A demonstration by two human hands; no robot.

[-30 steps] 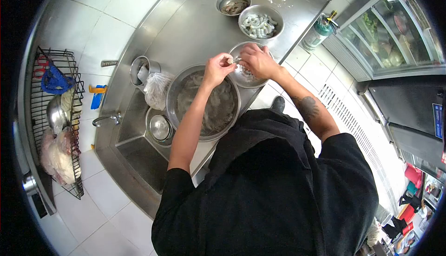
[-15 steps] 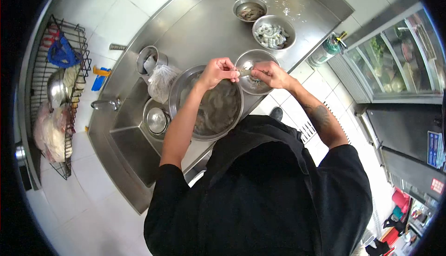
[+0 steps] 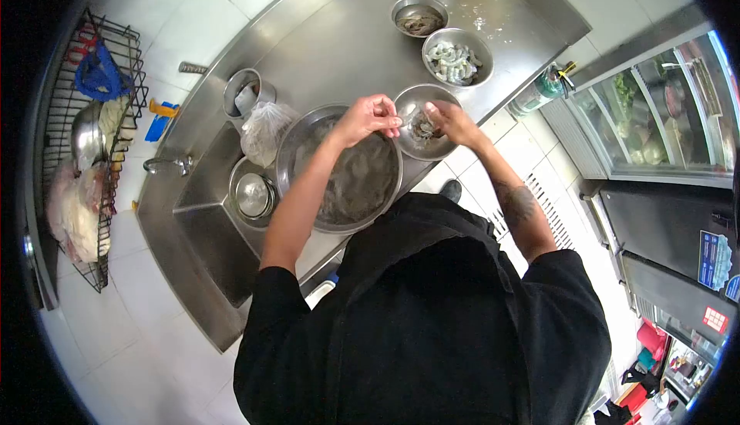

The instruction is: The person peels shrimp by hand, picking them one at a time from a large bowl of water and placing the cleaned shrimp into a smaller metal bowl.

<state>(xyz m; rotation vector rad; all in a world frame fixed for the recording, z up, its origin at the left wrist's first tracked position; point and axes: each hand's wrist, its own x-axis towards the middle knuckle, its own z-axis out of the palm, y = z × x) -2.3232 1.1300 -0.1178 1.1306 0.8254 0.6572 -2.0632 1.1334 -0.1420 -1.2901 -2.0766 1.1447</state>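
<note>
My left hand (image 3: 370,120) is pinched over the right rim of a large metal bowl (image 3: 286,170) of murky water; a small pale piece, perhaps shrimp, shows at its fingertips. My right hand (image 3: 451,123) is over a smaller metal bowl (image 3: 416,95) that holds greyish scraps (image 3: 424,127). Its thumb and fingers are close together, and whether anything is between them is too small to tell. Beyond, a bowl of peeled shrimp (image 3: 453,62) stands near the counter's right edge, beside a small bowl with dark contents in liquid (image 3: 419,21).
A plastic bag (image 3: 266,132) and a metal container (image 3: 247,89) stand left of the large bowl. Further left are a sink (image 3: 216,251) with stacked bowls (image 3: 253,195), a faucet (image 3: 168,165) and a wire rack (image 3: 116,47). A glass-door fridge (image 3: 655,116) stands at right.
My right hand has moved away from my left hand and lower over the scraps bowl. The piece that was between both hands is no longer stretched between them. The view has shifted slightly.
</note>
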